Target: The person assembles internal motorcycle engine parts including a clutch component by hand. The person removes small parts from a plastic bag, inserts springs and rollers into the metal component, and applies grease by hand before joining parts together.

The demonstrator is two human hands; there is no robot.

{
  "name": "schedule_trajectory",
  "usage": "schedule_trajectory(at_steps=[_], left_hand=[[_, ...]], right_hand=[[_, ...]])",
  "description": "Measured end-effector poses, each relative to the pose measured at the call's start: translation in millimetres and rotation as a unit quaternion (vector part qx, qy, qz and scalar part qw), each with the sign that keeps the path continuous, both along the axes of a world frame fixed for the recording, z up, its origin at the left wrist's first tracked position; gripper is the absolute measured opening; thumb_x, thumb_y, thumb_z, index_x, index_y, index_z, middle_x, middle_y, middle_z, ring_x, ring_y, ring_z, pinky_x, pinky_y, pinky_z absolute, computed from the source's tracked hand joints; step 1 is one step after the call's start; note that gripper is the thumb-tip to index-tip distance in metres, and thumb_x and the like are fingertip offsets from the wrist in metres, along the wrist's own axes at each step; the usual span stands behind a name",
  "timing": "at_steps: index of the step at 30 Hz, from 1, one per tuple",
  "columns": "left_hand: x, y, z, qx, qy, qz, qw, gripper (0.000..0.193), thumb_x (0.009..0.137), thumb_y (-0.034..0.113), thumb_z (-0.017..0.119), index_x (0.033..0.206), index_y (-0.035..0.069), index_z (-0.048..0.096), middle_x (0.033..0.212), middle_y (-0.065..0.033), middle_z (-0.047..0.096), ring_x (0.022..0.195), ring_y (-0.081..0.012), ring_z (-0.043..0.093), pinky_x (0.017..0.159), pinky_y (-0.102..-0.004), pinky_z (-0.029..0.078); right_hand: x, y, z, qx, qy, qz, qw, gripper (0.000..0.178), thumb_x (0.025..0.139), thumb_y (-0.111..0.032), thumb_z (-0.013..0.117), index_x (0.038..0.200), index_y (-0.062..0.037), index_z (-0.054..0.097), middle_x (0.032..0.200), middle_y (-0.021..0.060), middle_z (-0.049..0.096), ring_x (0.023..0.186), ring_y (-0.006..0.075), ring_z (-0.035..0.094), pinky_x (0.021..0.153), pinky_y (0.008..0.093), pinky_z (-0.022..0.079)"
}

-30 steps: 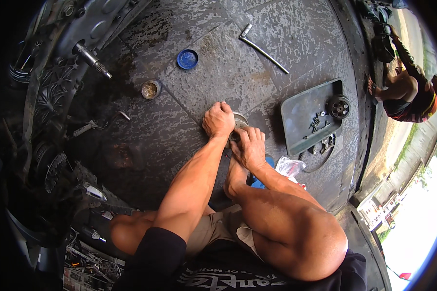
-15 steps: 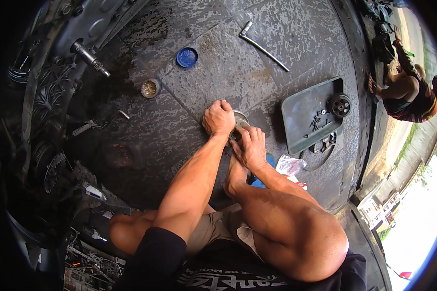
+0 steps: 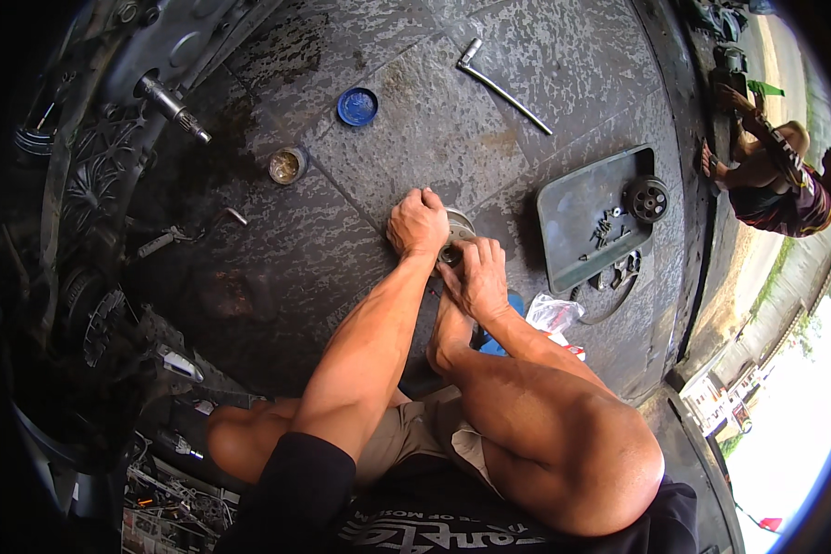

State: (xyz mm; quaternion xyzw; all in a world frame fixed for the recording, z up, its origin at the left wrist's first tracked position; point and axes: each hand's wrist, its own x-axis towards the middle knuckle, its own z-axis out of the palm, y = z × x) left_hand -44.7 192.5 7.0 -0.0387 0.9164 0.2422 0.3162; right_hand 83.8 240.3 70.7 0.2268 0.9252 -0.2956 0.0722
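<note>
A round metal part (image 3: 460, 224) with a raised hub and a central hole stands low by my right foot. My left hand (image 3: 417, 224) is closed on its left rim, knuckles up and thumb side forward. On the near right side my right hand (image 3: 481, 280) has bent fingers, with thumb and fingertips pressed together at the hub. Both hands cover much of the part, and whether a small piece sits under the right fingertips is hidden. Beyond the left hand are an open jar of grease-like paste (image 3: 286, 166) and a blue lid (image 3: 356, 107).
At right a dark tray (image 3: 552, 231) holds small bolts (image 3: 606, 228) and a round black holed part (image 3: 646, 198). Far ahead lies a bent-handled socket wrench (image 3: 505, 88). A clear plastic bag (image 3: 554, 314) is near my right forearm. Machinery with a splined shaft (image 3: 171, 106) stands left; another person (image 3: 776, 175) squats right.
My right hand has shifted very slightly at the hub, while the left keeps its grip. The other person at right has moved their arms and leaned a little.
</note>
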Motion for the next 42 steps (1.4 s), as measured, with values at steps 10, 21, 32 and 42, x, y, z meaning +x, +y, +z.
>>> schedule_trajectory(at_steps=[10, 21, 32, 42], left_hand=[[-4, 3, 6, -0.012, -0.031, 0.000, 0.999, 0.036, 0.097, 0.034, 0.051, 0.090, 0.004, 0.071, 0.093, -0.0236, 0.071, 0.089, -0.0464, 0.066, 0.080, -0.0557, 0.050], [-8, 9, 7, 0.015, -0.023, -0.047, 0.998, 0.040, 0.096, 0.040, 0.054, 0.088, 0.005, 0.070, 0.089, -0.0220, 0.071, 0.087, -0.0453, 0.067, 0.077, -0.0548, 0.052], [-14, 13, 11, 0.011, -0.068, -0.115, 0.991, 0.033, 0.092, 0.035, 0.059, 0.089, 0.005, 0.071, 0.091, -0.0239, 0.072, 0.090, -0.0452, 0.069, 0.082, -0.0545, 0.052], [-14, 12, 9, 0.011, -0.059, -0.098, 0.993, 0.032, 0.092, 0.034, 0.058, 0.084, 0.005, 0.069, 0.088, -0.0229, 0.071, 0.088, -0.0451, 0.068, 0.079, -0.0543, 0.052]], right_hand=[[0, 5, 1, -0.005, -0.072, -0.010, 0.997, 0.047, 0.080, -0.024, 0.076, 0.120, -0.0072, 0.060, 0.117, 0.0165, 0.056, 0.109, 0.0364, 0.052, 0.091, 0.0458, 0.042], [-6, 5, 9, -0.002, -0.021, 0.027, 0.999, 0.048, 0.081, -0.017, 0.074, 0.126, -0.0077, 0.059, 0.122, 0.0142, 0.056, 0.113, 0.0348, 0.053, 0.096, 0.0453, 0.042], [-1, 12, 0, -0.028, 0.008, 0.043, 0.999, 0.043, 0.082, -0.022, 0.076, 0.119, -0.0047, 0.060, 0.114, 0.0154, 0.058, 0.106, 0.0359, 0.053, 0.090, 0.0460, 0.043], [-6, 6, 7, 0.015, -0.010, 0.011, 1.000, 0.047, 0.083, -0.038, 0.075, 0.110, -0.0028, 0.061, 0.110, 0.0161, 0.057, 0.105, 0.0351, 0.052, 0.087, 0.0463, 0.040]])
